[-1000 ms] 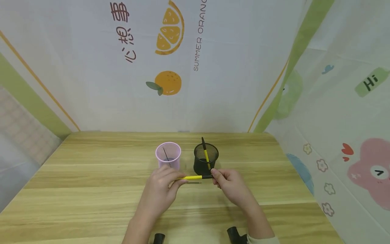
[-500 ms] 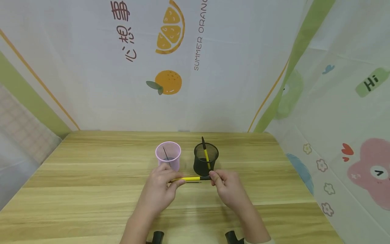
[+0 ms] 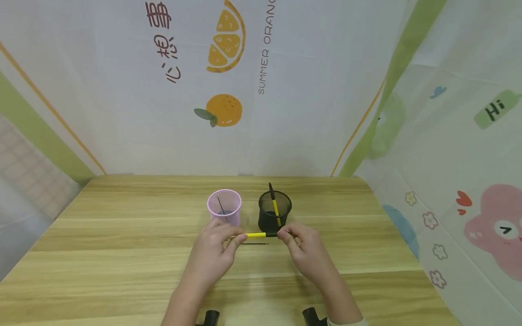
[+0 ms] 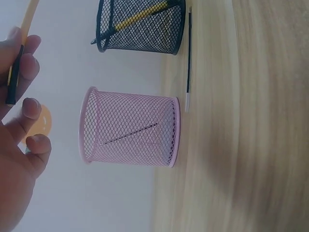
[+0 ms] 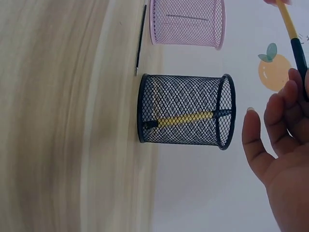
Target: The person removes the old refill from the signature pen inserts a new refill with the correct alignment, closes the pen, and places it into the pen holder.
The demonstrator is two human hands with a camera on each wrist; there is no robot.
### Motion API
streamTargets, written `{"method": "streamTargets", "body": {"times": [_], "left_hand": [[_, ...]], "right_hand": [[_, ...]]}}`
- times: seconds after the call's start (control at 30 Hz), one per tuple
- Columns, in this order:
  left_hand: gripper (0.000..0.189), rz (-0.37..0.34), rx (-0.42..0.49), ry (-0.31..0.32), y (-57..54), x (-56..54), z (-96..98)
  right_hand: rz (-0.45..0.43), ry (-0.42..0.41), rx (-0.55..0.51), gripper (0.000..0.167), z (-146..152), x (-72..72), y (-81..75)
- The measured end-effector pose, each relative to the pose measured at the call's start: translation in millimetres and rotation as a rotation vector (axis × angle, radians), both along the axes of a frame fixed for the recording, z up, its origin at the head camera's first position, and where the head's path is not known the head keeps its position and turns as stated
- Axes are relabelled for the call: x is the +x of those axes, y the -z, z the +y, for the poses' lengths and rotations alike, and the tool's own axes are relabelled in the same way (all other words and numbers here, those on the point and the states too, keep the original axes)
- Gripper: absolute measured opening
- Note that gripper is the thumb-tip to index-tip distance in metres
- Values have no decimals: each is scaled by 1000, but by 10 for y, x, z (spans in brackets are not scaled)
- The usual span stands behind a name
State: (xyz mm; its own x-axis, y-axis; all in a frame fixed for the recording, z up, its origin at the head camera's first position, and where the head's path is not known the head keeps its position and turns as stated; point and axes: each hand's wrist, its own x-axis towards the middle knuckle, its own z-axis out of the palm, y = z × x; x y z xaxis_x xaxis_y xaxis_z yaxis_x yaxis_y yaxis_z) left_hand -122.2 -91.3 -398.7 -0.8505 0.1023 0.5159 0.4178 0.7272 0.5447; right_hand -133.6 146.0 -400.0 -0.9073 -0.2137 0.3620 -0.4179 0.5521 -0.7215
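"While 2 hands share 1 pen at the near side, what are the fingers doing?"

"Left hand: thumb and fingers pinch the yellow part of the held pen. Right hand: thumb and fingers grip its black end. Pen is roughly level, raised off the table."

"Just beyond it?"

"1 thin dark rod, probably a refill, lies flat on the wood in front of the cups; partly hidden by the left hand in the head view."

"Further back?"

"2 mesh cups, upright, side by side, apart. Pink cup, on the left: 1 slim dark stick leans inside. Black cup, on the right: 1 yellow-and-black pen leans inside, black end above the rim. Behind: white cloth."

"Progress?"

"Judged partway. Done, apparently: 1 pen stowed in the black cup, 1 stick in the pink cup. Left: the held pen and the loose rod, each in neither cup. Held pen looks whole outside; cannot tell whether its joint is tight or a refill sits within."
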Motion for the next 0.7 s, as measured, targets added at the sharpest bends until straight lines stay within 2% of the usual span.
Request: {"method": "streamTargets", "body": {"times": [0.2,0.4,0.57,0.7], "left_hand": [[8,34,4,8,22,4,-6],[3,34,-1,22,22,9,-18],[18,17,-13,43,18,16,-13],[28,83,-25,61,36,5,7]], "right_hand": [[25,-6,-4,4,27,8,-5],[15,-4,-27,16,35,16,-33],[-32,22,-44,16,38,21,-62],[-45,28,-43,7,39,27,-72]]}}
